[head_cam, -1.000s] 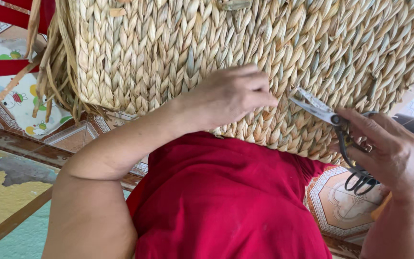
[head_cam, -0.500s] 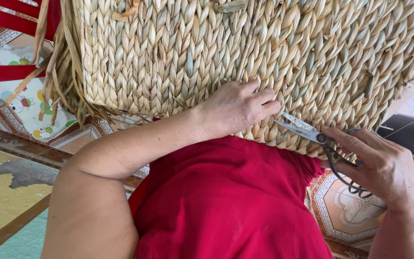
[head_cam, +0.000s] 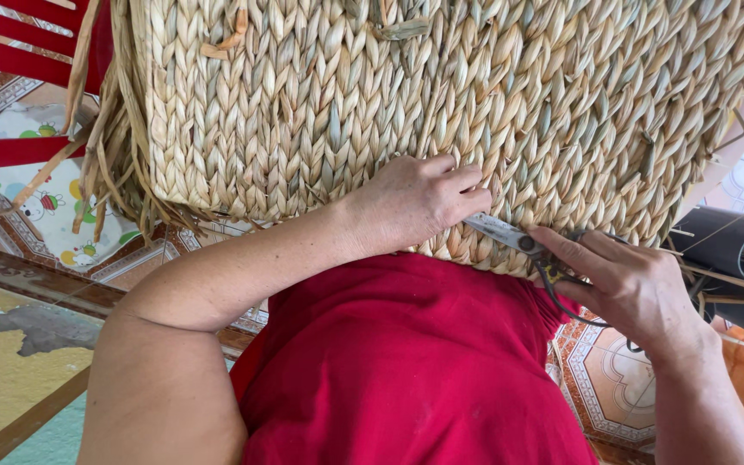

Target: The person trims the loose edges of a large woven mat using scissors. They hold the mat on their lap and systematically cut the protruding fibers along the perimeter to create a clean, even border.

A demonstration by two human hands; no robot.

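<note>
A large woven basket (head_cam: 441,112) of pale plaited straw fills the top of the frame, resting against my red shirt (head_cam: 406,362), its braided wall tight and finished across most of what shows. Along its left edge and lower left corner, a fringe of loose straw ends (head_cam: 109,172) hangs ragged and untrimmed, and a few short stubs poke out near the top centre, so by my reckoning the weaving looks done and the tidying is only partly through. At the upper left, red chair slats (head_cam: 19,34) cross above a patterned tile floor (head_cam: 613,387) that also shows at the lower right. My left hand (head_cam: 415,202), at centre frame, lies flat on the basket's lower edge, fingers curled down against the weave, pressing rather than grasping. My right hand (head_cam: 626,284), lower right, is closed around the dark handles of a pair of scissors (head_cam: 518,241), whose metal blades point left along the basket's bottom rim, tips just beside my left fingers; whether the blades are parted I cannot tell
</note>
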